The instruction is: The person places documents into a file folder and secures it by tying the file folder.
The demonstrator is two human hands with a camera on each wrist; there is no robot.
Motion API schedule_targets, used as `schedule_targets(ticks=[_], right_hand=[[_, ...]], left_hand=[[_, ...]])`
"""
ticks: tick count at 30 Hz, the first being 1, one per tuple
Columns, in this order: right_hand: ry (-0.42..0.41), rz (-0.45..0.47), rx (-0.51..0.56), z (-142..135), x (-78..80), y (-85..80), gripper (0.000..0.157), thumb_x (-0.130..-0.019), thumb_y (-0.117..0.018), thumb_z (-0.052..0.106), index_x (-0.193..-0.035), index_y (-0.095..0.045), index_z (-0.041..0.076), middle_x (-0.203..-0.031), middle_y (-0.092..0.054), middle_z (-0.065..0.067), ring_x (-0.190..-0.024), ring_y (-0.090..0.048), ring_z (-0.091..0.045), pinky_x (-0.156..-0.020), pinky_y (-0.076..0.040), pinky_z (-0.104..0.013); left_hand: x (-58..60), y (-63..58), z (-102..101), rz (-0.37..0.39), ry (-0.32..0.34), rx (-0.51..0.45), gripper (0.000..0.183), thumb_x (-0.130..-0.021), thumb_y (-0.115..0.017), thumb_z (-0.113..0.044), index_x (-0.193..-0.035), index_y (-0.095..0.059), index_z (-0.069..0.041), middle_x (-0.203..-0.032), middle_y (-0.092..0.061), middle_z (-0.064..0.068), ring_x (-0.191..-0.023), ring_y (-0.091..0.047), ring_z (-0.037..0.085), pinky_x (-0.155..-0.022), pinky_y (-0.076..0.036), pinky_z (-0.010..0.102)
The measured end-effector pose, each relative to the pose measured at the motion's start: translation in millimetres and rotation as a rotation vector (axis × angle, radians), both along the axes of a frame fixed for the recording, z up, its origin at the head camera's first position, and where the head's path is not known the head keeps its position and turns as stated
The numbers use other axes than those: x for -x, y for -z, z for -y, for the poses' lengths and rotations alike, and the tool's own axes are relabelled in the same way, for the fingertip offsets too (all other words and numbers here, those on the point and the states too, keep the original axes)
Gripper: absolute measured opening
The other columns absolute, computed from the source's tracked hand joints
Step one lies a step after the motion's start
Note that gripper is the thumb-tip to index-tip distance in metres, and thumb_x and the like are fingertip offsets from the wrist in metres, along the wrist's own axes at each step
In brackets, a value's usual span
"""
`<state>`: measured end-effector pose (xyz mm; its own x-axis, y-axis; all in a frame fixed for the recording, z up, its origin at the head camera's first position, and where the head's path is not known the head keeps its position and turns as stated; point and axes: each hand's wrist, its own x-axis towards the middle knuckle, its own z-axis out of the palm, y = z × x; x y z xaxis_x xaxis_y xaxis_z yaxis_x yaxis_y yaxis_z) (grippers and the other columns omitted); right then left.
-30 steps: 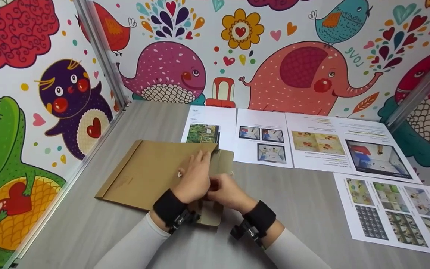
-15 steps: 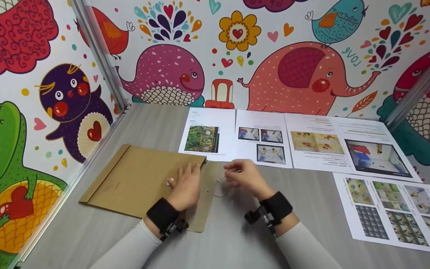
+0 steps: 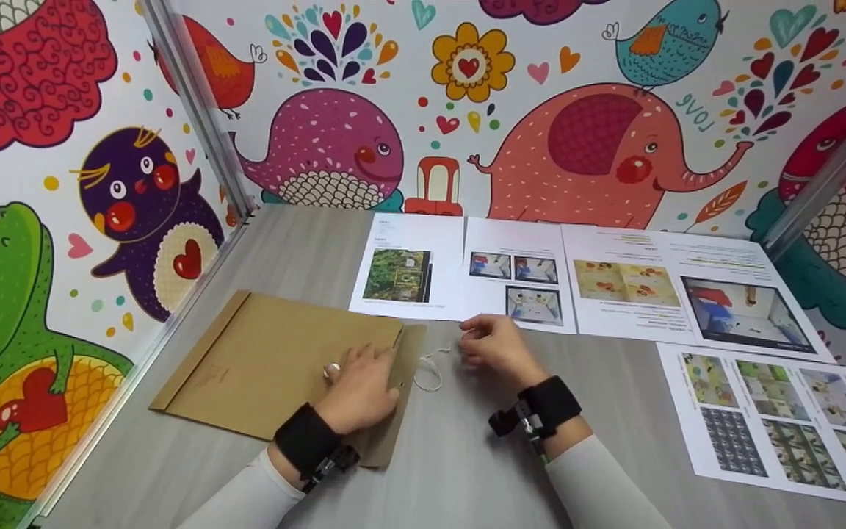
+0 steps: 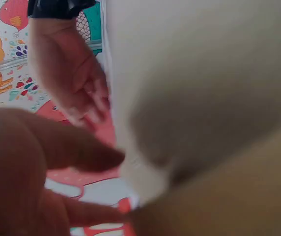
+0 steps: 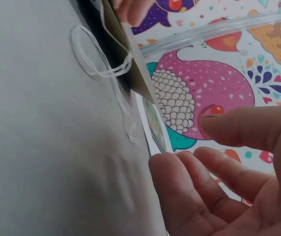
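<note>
While the left hand (image 3: 357,388) rested on the brown cardboard folder (image 3: 269,353) near its flap (image 3: 407,364), its grip was loose, fingers extended and holding nothing. A small white disc (image 3: 332,370) showed on the folder beside that hand. White string (image 5: 116,73) lay looped on the tabletop (image 3: 452,455) just right of the folder. Farther right of the folder was the right hand (image 3: 498,345), its grip empty, thumb apart from the fingers.

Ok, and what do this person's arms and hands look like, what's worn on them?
Both arms have long whitish sleeves. Wide black wristbands carry small, dark cameras. The left hand and right hand are ungloved.
</note>
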<state>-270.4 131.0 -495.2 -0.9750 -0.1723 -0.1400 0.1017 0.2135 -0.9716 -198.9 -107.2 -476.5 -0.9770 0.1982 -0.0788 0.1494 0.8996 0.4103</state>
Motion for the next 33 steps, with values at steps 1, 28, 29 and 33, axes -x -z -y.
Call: schedule_targets(ticks=[1,28,29,33], right_hand=[[-0.006,-0.001,-0.009,2,-0.5,0.7,0.038,-0.078,-0.07,-0.007,-0.115,-0.063,-0.012,-0.087,-0.066,-0.011,-0.062,-0.065,-0.015,-0.057,-0.056,-0.027],[0.182,-0.06,0.272,48,37.8,9.1,0.044,-0.1,-0.052,0.015,-0.139,-0.048,-0.007,-0.141,-0.05,-0.03,-0.13,-0.051,-0.039,-0.1,-0.053,-0.045],[0.169,-0.064,0.249,49,37.5,10.2,0.044,-0.1,-0.052,0.015,-0.138,-0.048,-0.007,-0.139,-0.051,-0.031,-0.129,-0.052,-0.04,-0.1,-0.053,-0.046],[0.108,-0.084,0.169,53,35.9,13.3,0.045,-0.1,-0.053,0.016,-0.138,-0.048,-0.008,-0.135,-0.054,-0.031,-0.125,-0.056,-0.041,-0.099,-0.053,-0.047]], left_hand=[[2.9,-5.2,3,0.005,0.008,0.02,0.042,-0.087,-0.067,-0.022,-0.124,-0.063,-0.003,-0.124,-0.063,0.017,-0.115,-0.054,0.039,-0.094,-0.034,0.074],[145.0,32.3,25,-0.18,-0.37,-0.335,0.059,-0.091,-0.069,-0.036,-0.141,-0.053,-0.006,-0.133,-0.055,0.02,-0.125,-0.053,0.039,-0.105,-0.044,0.052],[145.1,33.5,24,-0.176,-0.379,-0.328,0.06,-0.091,-0.069,-0.036,-0.141,-0.053,-0.006,-0.134,-0.055,0.021,-0.125,-0.052,0.04,-0.105,-0.044,0.052],[145.9,35.2,21,-0.151,-0.418,-0.295,0.066,-0.091,-0.068,-0.04,-0.144,-0.049,-0.006,-0.137,-0.052,0.024,-0.127,-0.049,0.043,-0.105,-0.042,0.055]])
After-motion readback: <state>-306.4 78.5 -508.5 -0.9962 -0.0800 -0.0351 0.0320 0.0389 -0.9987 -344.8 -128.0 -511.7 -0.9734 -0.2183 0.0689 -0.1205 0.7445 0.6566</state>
